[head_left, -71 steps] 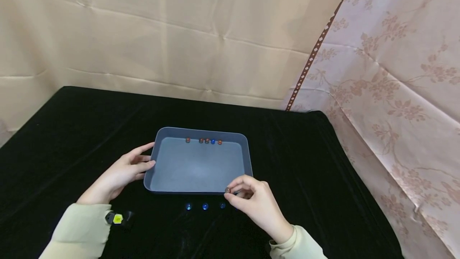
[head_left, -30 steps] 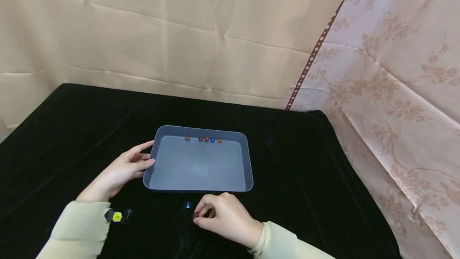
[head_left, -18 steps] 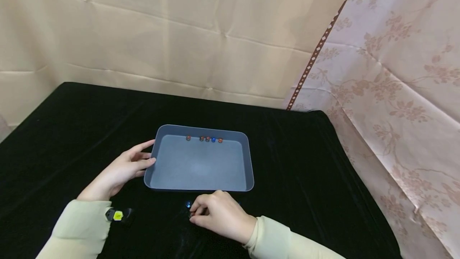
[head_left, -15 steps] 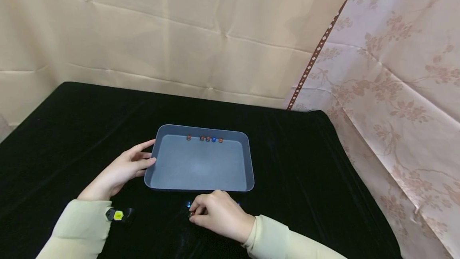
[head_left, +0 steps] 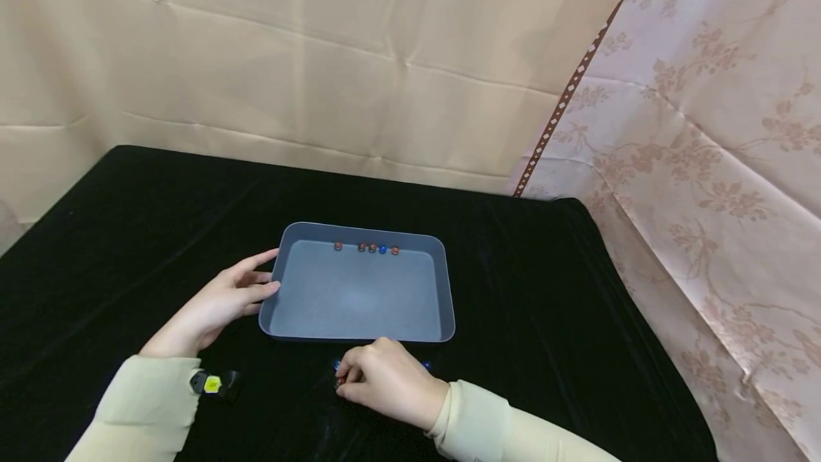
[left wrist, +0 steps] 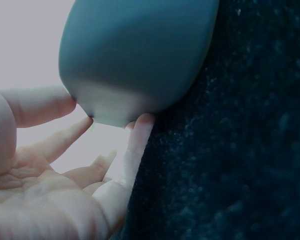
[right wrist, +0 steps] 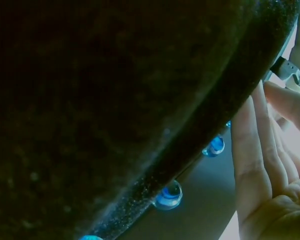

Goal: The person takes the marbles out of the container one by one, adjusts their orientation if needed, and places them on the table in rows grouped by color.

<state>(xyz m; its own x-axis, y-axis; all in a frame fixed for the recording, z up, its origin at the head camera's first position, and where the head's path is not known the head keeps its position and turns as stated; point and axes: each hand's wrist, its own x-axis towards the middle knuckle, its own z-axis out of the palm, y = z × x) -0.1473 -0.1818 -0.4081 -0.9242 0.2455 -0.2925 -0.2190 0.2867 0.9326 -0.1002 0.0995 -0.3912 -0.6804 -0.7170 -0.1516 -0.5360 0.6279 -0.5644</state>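
At lower centre, the right hand's [head_left: 393, 383] fingers pinch a reddish marble [head_left: 341, 381] near a blue one [head_left: 336, 364]; the left hand's [head_left: 221, 301] spread fingers touch the central tray [head_left: 359, 305]. A light, low pinch should best prevent rolling.

The shallow tray [head_left: 359, 309] looks like smooth, matt plastic or coated metal, with a soft, dull sheen on its floor. Under it, the black tablecloth [head_left: 532, 319] has a velvety pile, fuzzy up close. Blue marbles [right wrist: 169, 197] are clear, glossy, glass-like; the reddish-brown marbles [head_left: 373, 248] look smooth and hard. Behind, a cream curtain [head_left: 256, 55] of smooth, creased cloth meets a pink floral curtain [head_left: 718, 120] with a satiny sheen. The pale sleeve [head_left: 490, 419] is matt fabric.
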